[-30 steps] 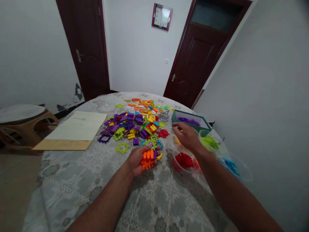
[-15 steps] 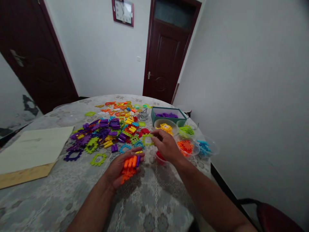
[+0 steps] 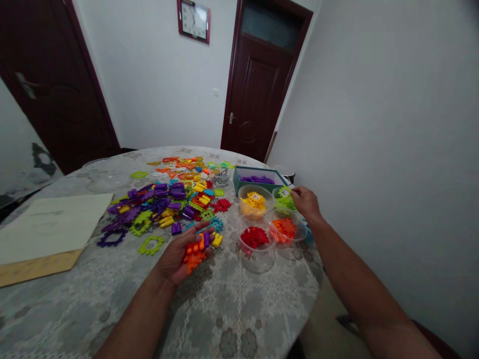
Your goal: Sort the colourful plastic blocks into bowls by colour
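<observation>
My left hand (image 3: 186, 252), palm up, is closed around several orange plastic pieces (image 3: 194, 253) and a purple piece (image 3: 206, 238). Beside its fingertips lies a yellow piece (image 3: 216, 240). Farther right, my right hand (image 3: 306, 202) pinches the edge of a lime-green toothed piece (image 3: 286, 192) at the bowl of green pieces (image 3: 285, 203). Left of the hands spreads a pile of purple, green, yellow and blue pieces (image 3: 160, 202). Clear bowls near the right hand hold yellow pieces (image 3: 255, 200), red pieces (image 3: 254, 237) and orange pieces (image 3: 285, 228).
A teal box (image 3: 236, 182) with purple pieces stands behind the bowls. My right forearm mostly hides a bowl of blue pieces (image 3: 309, 232). Orange pieces (image 3: 181, 164) lie at the back. A pale board (image 3: 52, 229) rests at the left.
My right hand has carried the lime-green piece from beside the pile rightward to the green bowl. The red bowl is now uncovered. My left hand has shifted slightly left, still holding its pieces.
</observation>
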Available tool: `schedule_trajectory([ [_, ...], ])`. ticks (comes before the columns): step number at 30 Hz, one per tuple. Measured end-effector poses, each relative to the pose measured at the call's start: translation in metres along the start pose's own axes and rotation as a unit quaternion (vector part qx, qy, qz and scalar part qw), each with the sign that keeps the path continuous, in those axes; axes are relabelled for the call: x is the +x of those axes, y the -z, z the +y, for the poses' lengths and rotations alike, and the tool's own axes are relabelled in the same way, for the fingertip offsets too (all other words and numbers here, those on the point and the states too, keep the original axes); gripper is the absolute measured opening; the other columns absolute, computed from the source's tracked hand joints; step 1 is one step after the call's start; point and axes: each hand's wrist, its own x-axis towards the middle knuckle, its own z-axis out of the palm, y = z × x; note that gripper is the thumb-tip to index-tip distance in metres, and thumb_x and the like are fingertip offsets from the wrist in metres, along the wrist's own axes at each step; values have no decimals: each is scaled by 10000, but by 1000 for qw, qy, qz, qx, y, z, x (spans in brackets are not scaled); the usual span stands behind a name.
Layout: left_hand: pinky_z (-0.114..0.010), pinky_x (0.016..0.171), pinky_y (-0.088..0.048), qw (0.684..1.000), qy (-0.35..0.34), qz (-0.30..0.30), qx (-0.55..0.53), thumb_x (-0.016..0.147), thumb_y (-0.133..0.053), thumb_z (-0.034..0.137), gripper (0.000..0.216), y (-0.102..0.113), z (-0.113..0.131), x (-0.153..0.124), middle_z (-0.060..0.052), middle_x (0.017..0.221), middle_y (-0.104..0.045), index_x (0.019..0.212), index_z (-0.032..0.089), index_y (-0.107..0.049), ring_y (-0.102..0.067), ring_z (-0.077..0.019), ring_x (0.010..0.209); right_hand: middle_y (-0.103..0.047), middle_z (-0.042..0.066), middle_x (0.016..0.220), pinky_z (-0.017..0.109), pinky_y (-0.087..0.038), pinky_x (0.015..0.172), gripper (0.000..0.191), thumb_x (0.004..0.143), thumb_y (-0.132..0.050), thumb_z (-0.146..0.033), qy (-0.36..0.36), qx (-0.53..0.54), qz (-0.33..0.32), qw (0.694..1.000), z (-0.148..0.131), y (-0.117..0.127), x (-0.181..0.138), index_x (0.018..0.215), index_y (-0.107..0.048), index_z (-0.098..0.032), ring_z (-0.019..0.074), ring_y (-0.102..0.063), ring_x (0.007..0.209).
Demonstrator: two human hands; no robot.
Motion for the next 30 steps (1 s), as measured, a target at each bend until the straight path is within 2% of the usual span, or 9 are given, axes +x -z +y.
schedule_trajectory([
  [4, -302, 599, -637, 1000, -17, -7, 1, 779, -662, -35, 559, 0, -1, 0, -158, 1127, -766, 1304, 148, -606, -782, -236, 865, -799, 143, 1052, 400, -521, 931, 352, 885, -528, -320, 9, -13, 13, 1000, -10, 2, -13, 1077, -783, -170, 271, -721, 952],
  [7, -293, 603, -630, 1000, -20, -11, -4, 777, -664, -39, 557, -1, -2, -1, -163, 1159, -762, 1298, 146, -601, -777, -225, 872, -791, 116, 1086, 384, -529, 925, 361, 945, -509, -353, 69, 21, -14, 997, -40, 1, -47, 1133, -768, -185, 254, -721, 953],
  [9, -295, 604, -628, 1000, -21, -17, -5, 782, -663, -35, 540, 0, -3, -1, -172, 1186, -757, 1290, 135, -603, -775, -227, 889, -786, 97, 1076, 366, -544, 892, 319, 967, -537, -359, 146, 72, -67, 984, -69, 0, -80, 1131, -760, -199, 234, -718, 917],
  [12, -297, 627, -631, 1000, -20, -24, -2, 781, -669, -34, 532, 1, -4, 0, -182, 1210, -752, 1284, 129, -612, -777, -239, 928, -760, 95, 1176, 359, -561, 875, 263, 995, -559, -303, 248, 155, -168, 941, -115, -2, -132, 1182, -724, -221, 211, -710, 922],
  [16, -301, 671, -637, 999, -19, -32, 8, 781, -705, -14, 564, 2, -6, 0, -188, 1192, -758, 1316, 132, -602, -784, -254, 954, -678, 114, 1376, 404, -578, 923, 381, 988, -592, -213, 298, 191, -256, 899, -161, -14, -178, 1364, -620, -265, 198, -708, 914],
  [21, -317, 716, -644, 998, -32, -49, 2, 750, -709, -17, 598, 5, -9, 2, -157, 1096, -778, 1324, 119, -604, -788, -244, 886, -662, 125, 1400, 474, -526, 1082, 499, 948, -619, -145, 313, 185, -303, 881, -181, -33, -189, 1432, -552, -245, 263, -646, 1266],
  [26, -285, 684, -623, 998, -35, -45, 35, 758, -676, -13, 560, 6, -9, 3, -147, 1039, -783, 1303, 110, -643, -777, -219, 796, -699, 141, 1329, 459, -524, 1062, 415, 975, -628, -185, 305, 171, -342, 872, -186, -40, -186, 1388, -593, -194, 260, -680, 1196],
  [30, -289, 696, -621, 997, -29, -52, 50, 760, -677, -10, 580, 3, -8, 1, -160, 1062, -780, 1327, 106, -638, -778, -228, 801, -734, 95, 1205, 406, -531, 992, 311, 949, -662, -144, 306, 182, -351, 866, -189, -41, -184, 1253, -675, -209, 234, -690, 1106],
])
